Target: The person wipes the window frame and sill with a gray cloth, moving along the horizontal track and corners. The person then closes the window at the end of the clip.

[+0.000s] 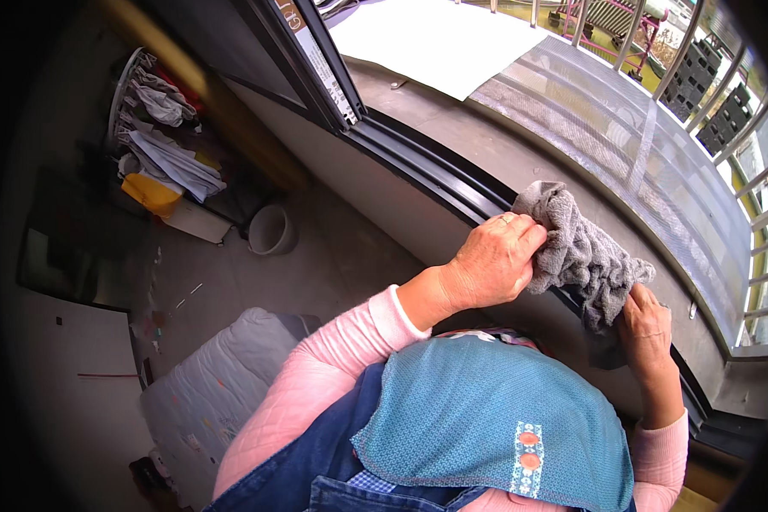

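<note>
A bunched grey cloth (582, 247) stretches between my two hands, above the dark window track (427, 166). At its left end, my left hand (497, 258) is closed round the crumpled fabric, a ring showing on one finger. My right hand (645, 328) grips the other end, lower and to the right, its fingers partly hidden behind the cloth. The cloth looks twisted and wrinkled along its length. Below it, part of the sill and wall is covered from sight by the cloth and my hands.
Beyond the window frame (316, 72) lie a white sheet (435, 38), a clear corrugated panel (623, 128) and metal railings. Inside, a grey bucket (272, 231) stands on the floor near a pile of clothes (166, 158). A bed (222, 375) is at lower left.
</note>
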The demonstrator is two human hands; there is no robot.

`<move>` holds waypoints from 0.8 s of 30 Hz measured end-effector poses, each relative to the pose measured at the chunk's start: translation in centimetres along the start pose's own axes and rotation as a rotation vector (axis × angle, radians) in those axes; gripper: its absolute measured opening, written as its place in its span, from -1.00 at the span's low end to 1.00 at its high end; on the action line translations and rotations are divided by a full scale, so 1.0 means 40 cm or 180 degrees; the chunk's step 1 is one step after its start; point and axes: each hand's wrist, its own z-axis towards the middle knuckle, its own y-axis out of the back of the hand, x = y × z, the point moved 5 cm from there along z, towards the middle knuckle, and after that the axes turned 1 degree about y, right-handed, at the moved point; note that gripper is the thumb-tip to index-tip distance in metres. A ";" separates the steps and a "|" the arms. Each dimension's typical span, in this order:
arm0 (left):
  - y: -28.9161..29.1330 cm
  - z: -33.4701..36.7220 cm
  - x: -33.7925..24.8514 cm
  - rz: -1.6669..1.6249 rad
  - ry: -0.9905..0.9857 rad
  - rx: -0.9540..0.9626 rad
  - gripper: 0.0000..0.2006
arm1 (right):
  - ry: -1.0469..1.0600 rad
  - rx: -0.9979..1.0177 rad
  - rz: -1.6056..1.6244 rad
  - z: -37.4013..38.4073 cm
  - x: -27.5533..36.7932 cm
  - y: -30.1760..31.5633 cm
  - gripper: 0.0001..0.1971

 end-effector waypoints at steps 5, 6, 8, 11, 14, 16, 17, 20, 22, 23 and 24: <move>0.024 -0.022 0.038 0.0163 -0.0038 -0.0354 -0.68 | 0.0513 -0.0001 0.0006 0.143 0.072 -0.037 -0.90; 0.050 -0.025 0.069 0.0540 0.0121 -0.0128 -0.68 | 0.0535 0.0091 0.0070 0.176 0.095 -0.036 -0.92; 0.106 -0.042 0.149 0.1272 0.0252 -0.0279 -0.77 | 0.0592 0.0231 0.0003 0.241 0.138 -0.055 -0.93; 0.188 -0.069 0.289 0.1985 0.0581 -0.0350 -0.81 | 0.0814 0.0237 0.0057 0.356 0.211 -0.086 -0.89; 0.247 -0.074 0.397 0.2547 0.0964 -0.0163 -0.82 | 0.0818 0.0188 0.0371 0.460 0.271 -0.117 -0.83; 0.263 -0.090 0.468 0.2789 0.1036 -0.0218 -0.78 | 0.0918 0.0139 0.0366 0.527 0.313 -0.137 -0.80; 0.266 -0.104 0.492 0.2826 0.0953 -0.0372 -0.73 | 0.1062 0.0104 0.0217 0.558 0.338 -0.139 -0.79; 0.260 -0.095 0.513 0.2420 0.1353 -0.0349 -0.71 | 0.0966 0.0156 0.0551 0.648 0.394 -0.138 -0.79; 0.267 -0.088 0.535 0.2384 0.1577 -0.0086 -0.71 | 0.1205 0.0259 0.0404 0.696 0.416 -0.163 -0.79; 0.276 -0.076 0.528 0.2311 0.1758 0.0089 -0.70 | 0.1203 0.0375 0.0307 0.716 0.424 -0.167 -0.79; 0.280 -0.081 0.528 0.2241 0.1754 0.0022 -0.67 | 0.1215 0.0310 0.0273 0.725 0.432 -0.168 -0.79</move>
